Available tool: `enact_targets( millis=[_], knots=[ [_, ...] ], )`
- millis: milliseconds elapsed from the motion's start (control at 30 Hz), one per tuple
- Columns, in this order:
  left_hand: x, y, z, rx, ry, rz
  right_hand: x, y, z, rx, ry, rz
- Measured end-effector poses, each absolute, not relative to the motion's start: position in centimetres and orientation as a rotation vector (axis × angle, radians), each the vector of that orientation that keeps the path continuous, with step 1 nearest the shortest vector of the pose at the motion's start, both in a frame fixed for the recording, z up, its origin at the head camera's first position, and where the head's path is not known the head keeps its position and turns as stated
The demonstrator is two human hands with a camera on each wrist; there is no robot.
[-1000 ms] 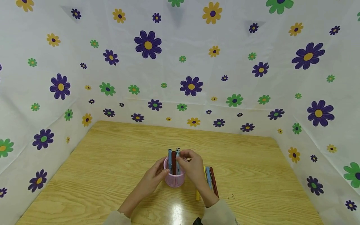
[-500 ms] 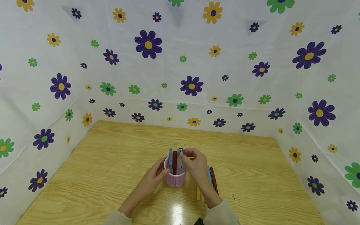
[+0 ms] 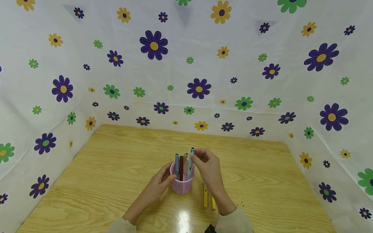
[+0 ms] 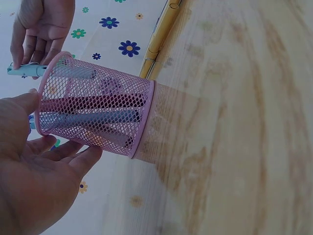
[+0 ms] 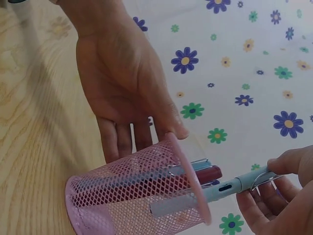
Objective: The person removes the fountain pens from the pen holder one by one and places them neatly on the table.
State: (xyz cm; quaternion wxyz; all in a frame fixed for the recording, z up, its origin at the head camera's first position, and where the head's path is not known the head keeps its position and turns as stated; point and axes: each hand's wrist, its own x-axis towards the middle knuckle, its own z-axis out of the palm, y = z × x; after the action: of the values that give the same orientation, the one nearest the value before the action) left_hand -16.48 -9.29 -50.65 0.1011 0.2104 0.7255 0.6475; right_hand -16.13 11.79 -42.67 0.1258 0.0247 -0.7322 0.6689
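My left hand [image 3: 159, 182] grips the pink mesh pen holder [image 3: 181, 186] from the left, thumb near its rim. The holder stands upright on the table. My right hand [image 3: 210, 165] pinches a light blue pen [image 5: 227, 190] by its clip end. That pen's lower part is inside the holder, its upper part above the rim, as the right wrist view shows. Also in the holder are a blue pen [image 3: 176, 161], a dark red pen [image 3: 181, 166] and a pale greyish pen [image 3: 185, 158], leaning against the wall.
Two yellow pens [image 3: 205, 195] lie on the wooden table [image 3: 122, 155] right of the holder, partly under my right forearm. Small dark specks [image 3: 242, 204] dot the table farther right. White flower-printed cloth [image 3: 175, 71] encloses the back and sides.
My right hand has moved up and to the right, raising the light blue pen partway out of the holder. The left hand stays put. The forearm now hides the blue and red pens on the table.
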Motion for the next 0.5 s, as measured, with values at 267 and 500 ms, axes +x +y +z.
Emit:
enact_targets(
  millis=[267, 500],
  knots=[
    [-16.5, -9.3, -50.6, 0.610, 2.151, 1.910, -15.8, 12.3, -41.7, 0.094, -2.041, 2.002],
    [-16.5, -9.3, -50.7, 0.621, 2.153, 1.900, -15.9, 13.0, -40.4, 0.114, -1.938, 2.047]
  ],
)
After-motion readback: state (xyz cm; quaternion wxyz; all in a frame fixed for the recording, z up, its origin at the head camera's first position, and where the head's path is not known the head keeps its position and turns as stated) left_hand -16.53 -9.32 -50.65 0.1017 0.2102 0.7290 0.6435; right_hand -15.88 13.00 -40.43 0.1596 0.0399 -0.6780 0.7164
